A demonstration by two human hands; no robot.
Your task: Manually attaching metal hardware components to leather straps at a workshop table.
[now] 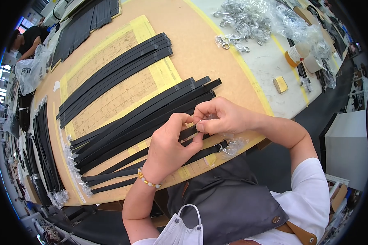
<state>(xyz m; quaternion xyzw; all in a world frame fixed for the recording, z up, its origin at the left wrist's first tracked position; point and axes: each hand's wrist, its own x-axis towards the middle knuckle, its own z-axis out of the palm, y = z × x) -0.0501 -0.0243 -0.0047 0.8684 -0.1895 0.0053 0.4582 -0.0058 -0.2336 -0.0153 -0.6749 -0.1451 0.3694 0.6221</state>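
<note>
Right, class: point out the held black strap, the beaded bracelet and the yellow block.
Held black strap [187,133], head view: its visible stretch.
Beaded bracelet [146,182], head view: its middle beads.
Yellow block [281,84], head view: its upward face.

This lens sits on the worker's own head, the left of a side-by-side pair, and faces down over the worktable [180,30]. It's near enough that the left hand [165,145] and right hand [223,116] loom large mid-frame, the apron [221,200] just below them. The fisheye sweeps wide, bending the room round the rim and catching another person [30,40], well off at upper left.
</note>
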